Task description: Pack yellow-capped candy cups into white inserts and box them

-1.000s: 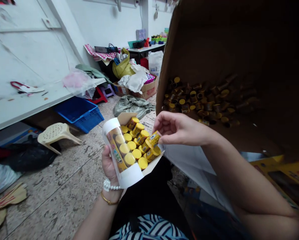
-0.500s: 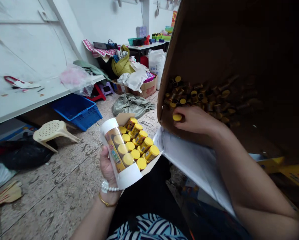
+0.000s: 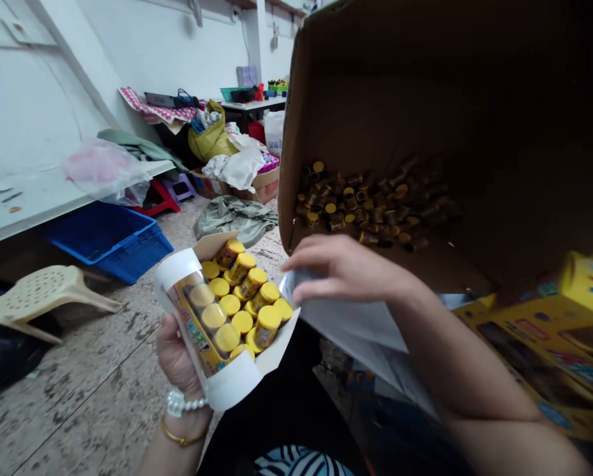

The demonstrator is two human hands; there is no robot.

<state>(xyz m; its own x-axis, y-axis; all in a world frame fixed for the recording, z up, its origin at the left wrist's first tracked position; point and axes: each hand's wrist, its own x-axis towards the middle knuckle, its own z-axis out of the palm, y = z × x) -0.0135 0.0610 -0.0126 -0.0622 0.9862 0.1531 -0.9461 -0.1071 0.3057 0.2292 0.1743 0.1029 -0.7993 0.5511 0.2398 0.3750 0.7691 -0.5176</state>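
- The left hand [image 3: 177, 354] is held low and palm-up, with its grip closed from below and the wrist bent back.
- The right hand [image 3: 348, 271] hovers palm-down with fingers loosely curled leftward. It is blurred, so its grip is unclear.
- The bare right forearm [image 3: 455, 370] slants in from the lower right.
- The left forearm [image 3: 170, 453] rises from the bottom edge.

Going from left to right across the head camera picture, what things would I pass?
blue crate → small box of yellow-capped jars → right hand → yellow cartons
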